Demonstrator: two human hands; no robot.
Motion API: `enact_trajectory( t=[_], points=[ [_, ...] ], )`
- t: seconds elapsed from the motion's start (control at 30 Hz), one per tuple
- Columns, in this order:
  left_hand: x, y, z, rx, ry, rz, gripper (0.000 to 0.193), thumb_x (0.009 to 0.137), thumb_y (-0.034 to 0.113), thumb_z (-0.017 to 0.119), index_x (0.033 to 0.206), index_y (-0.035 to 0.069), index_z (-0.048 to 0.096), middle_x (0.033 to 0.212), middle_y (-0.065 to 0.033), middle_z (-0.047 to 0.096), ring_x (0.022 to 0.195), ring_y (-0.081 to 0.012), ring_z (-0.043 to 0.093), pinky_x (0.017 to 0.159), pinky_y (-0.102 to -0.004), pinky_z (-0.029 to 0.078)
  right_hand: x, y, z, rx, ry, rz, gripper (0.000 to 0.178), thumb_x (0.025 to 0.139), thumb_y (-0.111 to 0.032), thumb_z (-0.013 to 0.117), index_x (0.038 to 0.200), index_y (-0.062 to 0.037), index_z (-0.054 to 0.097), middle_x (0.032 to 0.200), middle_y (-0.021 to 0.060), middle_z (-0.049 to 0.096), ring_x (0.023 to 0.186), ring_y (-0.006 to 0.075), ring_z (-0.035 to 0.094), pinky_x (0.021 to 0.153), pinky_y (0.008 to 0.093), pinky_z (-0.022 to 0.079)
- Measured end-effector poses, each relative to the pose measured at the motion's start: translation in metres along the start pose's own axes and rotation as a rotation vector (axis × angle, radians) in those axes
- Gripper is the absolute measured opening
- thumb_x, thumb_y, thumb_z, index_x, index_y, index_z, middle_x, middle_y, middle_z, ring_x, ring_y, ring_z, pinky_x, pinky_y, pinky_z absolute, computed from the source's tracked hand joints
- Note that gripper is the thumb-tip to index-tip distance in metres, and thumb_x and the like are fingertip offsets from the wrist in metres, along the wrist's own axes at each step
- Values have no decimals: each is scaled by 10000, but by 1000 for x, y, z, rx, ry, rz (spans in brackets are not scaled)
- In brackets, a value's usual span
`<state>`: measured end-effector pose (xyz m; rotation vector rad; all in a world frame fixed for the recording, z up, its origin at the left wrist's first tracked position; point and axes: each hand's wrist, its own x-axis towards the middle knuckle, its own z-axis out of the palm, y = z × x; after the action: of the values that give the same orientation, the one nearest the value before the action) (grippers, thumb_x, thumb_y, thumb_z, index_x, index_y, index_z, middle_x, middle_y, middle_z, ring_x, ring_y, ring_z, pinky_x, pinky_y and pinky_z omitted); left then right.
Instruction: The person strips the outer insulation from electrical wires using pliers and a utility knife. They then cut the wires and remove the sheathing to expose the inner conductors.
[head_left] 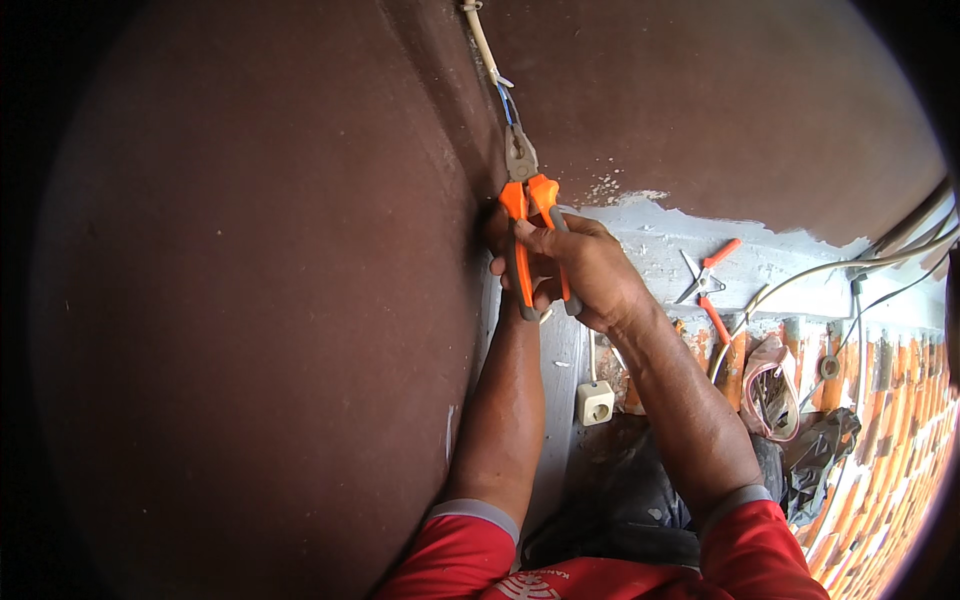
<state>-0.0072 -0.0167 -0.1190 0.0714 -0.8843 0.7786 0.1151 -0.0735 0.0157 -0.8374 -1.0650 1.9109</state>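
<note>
My right hand (590,265) is closed around the handles of combination pliers (521,165) with orange and grey grips. The pliers point upward, and their jaw tips meet the end of thin blue and dark wires (506,103). Those wires come out of a cream cable (482,42) that runs down the corner between two brown walls. My left hand (496,232) is behind the pliers, close to the corner and in shadow. Most of its fingers are hidden by the pliers and my right hand, so what it holds cannot be seen.
Red-handled snips (707,282) lie spread on the grey-white ledge at right. Beside my right forearm hangs a white socket outlet (595,403). Further right are loose cables (845,265), a pinkish bag (770,390), a roll of tape (829,367), black plastic (820,455) and roof tiles (900,420).
</note>
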Motion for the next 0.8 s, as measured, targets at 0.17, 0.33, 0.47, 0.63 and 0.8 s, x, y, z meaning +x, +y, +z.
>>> enact_trajectory(
  t=[0.17,0.33,0.47,0.63,0.8],
  points=[
    [12,19,-7,247,-188,-167,393,1128,333,564,1255,-18,689,784,-92,766,608,-203,737,559,-353,637,-2,-1,3,-7,22,-19,369,1080,-287,725,1206,53,657,907,181,799,610,190,719,492,291,517],
    [-28,81,-40,750,195,135,342,1135,309,553,1267,16,671,857,-52,751,692,-153,733,619,-295,618,-3,2,2,-214,53,-37,329,1103,-293,688,1215,16,692,927,104,787,811,133,728,645,281,554],
    [-12,61,-38,1558,703,663,301,1040,265,669,1157,-10,707,888,-64,741,777,-120,710,716,-289,607,-10,-11,-3,-491,132,-24,390,1072,-329,733,1211,34,696,942,90,769,885,135,694,801,320,554],
    [21,4,5,2348,708,780,274,1059,280,676,1074,8,707,911,-12,695,818,-67,652,753,-286,576,-11,-8,-7,-539,124,-86,461,1043,-345,766,1240,63,685,962,110,756,913,174,685,868,354,560],
    [16,4,6,1842,716,761,256,1126,229,582,1043,16,698,911,19,658,801,-84,637,774,-280,557,-5,-5,-10,-395,24,-16,426,1082,-314,726,1256,71,674,951,110,749,846,165,707,777,326,585]
  ],
)
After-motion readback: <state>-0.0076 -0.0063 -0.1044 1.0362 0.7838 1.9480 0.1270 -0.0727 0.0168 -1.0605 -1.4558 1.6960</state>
